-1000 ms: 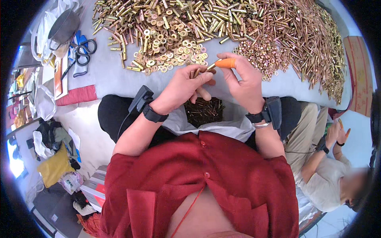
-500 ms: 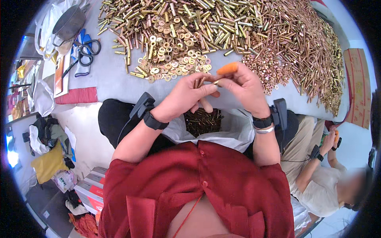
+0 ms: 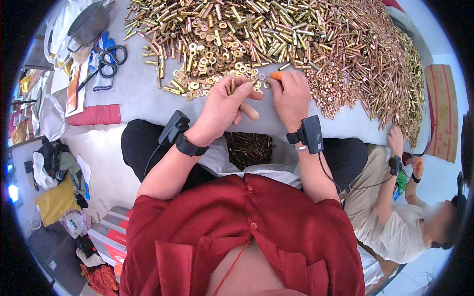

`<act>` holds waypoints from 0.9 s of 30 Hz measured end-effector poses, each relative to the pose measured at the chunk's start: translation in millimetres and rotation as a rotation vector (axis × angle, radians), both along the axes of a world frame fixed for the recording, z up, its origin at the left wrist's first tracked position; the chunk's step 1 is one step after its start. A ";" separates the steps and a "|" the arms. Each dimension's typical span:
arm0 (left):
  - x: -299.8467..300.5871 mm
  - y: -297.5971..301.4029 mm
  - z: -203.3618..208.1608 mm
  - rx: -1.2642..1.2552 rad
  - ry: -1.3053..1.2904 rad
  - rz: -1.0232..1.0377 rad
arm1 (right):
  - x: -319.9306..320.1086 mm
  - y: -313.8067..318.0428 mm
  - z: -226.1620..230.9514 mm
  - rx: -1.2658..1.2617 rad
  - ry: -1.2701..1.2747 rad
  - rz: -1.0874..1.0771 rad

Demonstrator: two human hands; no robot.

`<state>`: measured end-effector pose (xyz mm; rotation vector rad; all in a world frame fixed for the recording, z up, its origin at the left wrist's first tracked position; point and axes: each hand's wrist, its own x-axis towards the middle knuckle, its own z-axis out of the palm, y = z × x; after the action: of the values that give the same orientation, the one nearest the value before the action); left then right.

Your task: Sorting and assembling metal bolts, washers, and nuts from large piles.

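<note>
My left hand (image 3: 226,102) is closed around a few slim brass-coloured metal tubes (image 3: 233,86) that stick up between thumb and fingers. Pale and orange-tan covers sit on some of its fingertips. My right hand (image 3: 292,96) reaches to the table edge of the washer pile, its fingers bent together and an orange cover on the index finger. A small washer (image 3: 267,85) lies right by its thumb tip; whether the fingers grip anything is hidden. Flat washers (image 3: 210,71) spread beyond my left hand. Behind them rises a heap of metal tubes (image 3: 276,29).
Small nuts (image 3: 331,93) lie right of my right hand. An open white sack (image 3: 286,167) with metal pieces sits in my lap. Scissors (image 3: 107,61), a phone-like orange item (image 3: 74,93) and a dark pot (image 3: 89,23) are at left. A co-worker (image 3: 395,227) sits at right, one hand at the heap.
My right hand has left my left hand and moved down to the washers, turning palm-down. My left hand shifted slightly left, still with its tubes. The co-worker's hand has reached to the heap.
</note>
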<state>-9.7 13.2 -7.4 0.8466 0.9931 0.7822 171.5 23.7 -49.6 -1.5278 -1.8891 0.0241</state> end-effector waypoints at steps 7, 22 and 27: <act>7.8 -4.8 -6.2 -0.035 0.038 -0.045 | -3.4 -27.2 14.6 -0.262 0.738 -0.075; 12.5 -8.7 -14.1 0.001 -0.017 -0.113 | -5.6 -56.6 20.9 0.044 0.269 0.087; 14.0 -7.8 -14.0 0.098 0.075 -0.092 | 40.5 -19.5 17.9 0.013 -0.166 -0.108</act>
<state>4.3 5.4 -21.5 1.0060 0.9808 0.7292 212.0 4.2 -31.8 -1.6654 -1.9263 -0.1682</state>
